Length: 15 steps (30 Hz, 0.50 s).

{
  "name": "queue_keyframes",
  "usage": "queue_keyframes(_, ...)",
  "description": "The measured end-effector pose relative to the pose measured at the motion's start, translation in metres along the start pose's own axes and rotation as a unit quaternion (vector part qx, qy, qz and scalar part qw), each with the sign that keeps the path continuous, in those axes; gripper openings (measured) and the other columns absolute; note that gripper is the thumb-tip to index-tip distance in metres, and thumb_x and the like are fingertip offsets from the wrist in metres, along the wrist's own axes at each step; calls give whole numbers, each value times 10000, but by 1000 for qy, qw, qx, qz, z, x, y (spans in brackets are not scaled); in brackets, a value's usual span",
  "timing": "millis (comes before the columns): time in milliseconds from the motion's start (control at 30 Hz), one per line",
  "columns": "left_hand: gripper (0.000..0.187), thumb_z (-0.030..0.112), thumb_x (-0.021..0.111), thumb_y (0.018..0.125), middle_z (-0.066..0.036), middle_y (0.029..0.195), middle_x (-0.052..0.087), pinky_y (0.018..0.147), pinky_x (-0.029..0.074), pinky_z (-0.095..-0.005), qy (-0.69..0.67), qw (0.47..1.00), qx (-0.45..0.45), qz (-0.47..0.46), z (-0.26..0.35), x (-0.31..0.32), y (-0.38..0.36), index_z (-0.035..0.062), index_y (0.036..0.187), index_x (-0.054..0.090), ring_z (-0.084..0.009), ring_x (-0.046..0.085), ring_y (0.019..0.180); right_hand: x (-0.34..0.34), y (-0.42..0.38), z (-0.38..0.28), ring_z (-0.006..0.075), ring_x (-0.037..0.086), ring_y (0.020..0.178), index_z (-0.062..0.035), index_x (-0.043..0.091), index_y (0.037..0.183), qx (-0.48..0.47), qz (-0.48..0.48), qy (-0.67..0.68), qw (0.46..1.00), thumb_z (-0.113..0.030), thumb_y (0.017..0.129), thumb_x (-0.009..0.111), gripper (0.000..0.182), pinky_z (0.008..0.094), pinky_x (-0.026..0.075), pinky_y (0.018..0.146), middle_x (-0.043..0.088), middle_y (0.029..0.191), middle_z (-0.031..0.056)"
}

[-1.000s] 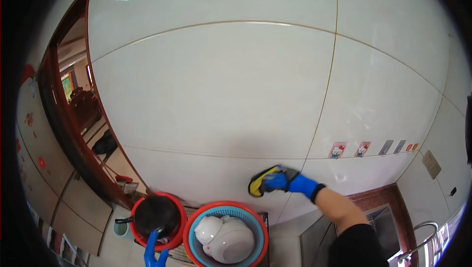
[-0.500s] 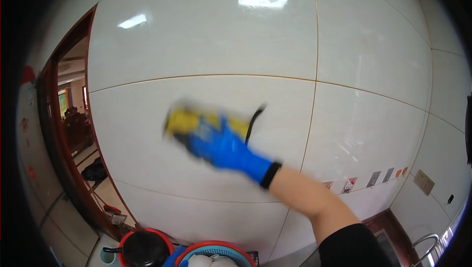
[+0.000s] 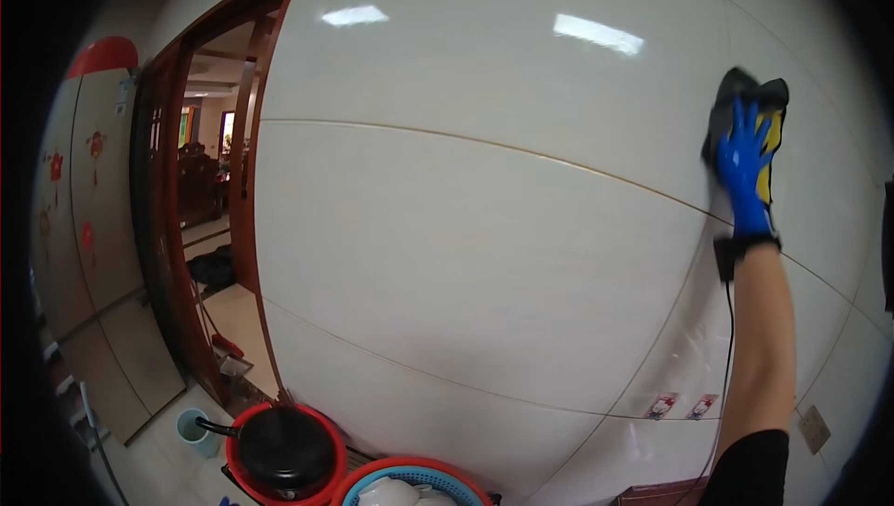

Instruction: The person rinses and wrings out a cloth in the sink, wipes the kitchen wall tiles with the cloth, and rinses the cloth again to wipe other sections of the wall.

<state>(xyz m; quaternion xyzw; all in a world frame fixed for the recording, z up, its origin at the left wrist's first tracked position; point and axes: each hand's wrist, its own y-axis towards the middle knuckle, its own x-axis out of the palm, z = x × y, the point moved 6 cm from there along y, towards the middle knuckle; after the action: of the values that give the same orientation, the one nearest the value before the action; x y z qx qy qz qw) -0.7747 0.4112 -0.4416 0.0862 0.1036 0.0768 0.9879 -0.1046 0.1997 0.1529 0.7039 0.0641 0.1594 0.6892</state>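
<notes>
The right hand, in a blue glove, is stretched high up the white tiled wall, fingers spread flat over a yellow-and-dark cleaning cloth that sits pinned between palm and tile, its edges showing above and beside the fingertips. To wipe well here, I'd judge even palm pressure and overlapping passes matter, following the tile seams. The left hand is out of view; a black pan in a red basin stands below.

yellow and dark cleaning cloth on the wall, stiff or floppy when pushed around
The yellow and dark cleaning cloth is probably floppy: it bunches unevenly under the blue-gloved right hand. It likely slides easily, since the glossy white wall tile looks smooth.
</notes>
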Motion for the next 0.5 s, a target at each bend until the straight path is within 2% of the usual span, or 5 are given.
queue_keyframes(33,253,88,507,902,-173,1125,598,901,428,-330,-5,1000,11,-8,3,10,9,-51,1097,590,-244,561,1024,-7,27,-19,380,201,1342,-262,294,1410,57,-36,9,998,-235,800,506,646,632,185,1013,233,1469,123)
queue_keyframes(200,291,99,477,921,-125,1158,583,937,407,-283,-95,976,36,-192,19,85,66,-22,1171,565,-192,544,1046,-88,-57,-282,331,464,1098,-117,453,1272,-330,76,217,916,-326,816,508,505,465,331,963,499,1222,165)
queue_keyframes(300,304,116,490,921,-107,1156,589,934,409,-279,-128,962,80,-226,33,106,101,-17,1189,547,-184,550,1035,-149,-277,-350,245,507,1044,-118,474,1245,-488,-157,380,770,-302,867,508,422,397,391,906,531,1168,112)
queue_keyframes(400,305,106,487,917,-109,1118,610,936,409,-305,-90,957,139,-237,18,92,130,-18,1190,548,-192,552,1043,-171,-456,-332,158,549,991,-119,495,1218,-136,-675,637,347,-279,918,508,340,328,452,850,562,1114,58)
queue_keyframes(500,308,101,471,922,-127,1108,612,923,420,-317,-61,969,81,-227,-21,56,158,-25,1195,538,-202,554,1044,-177,-464,-330,95,554,864,-38,607,1103,-10,-803,558,210,-166,816,649,317,278,477,732,627,942,32)
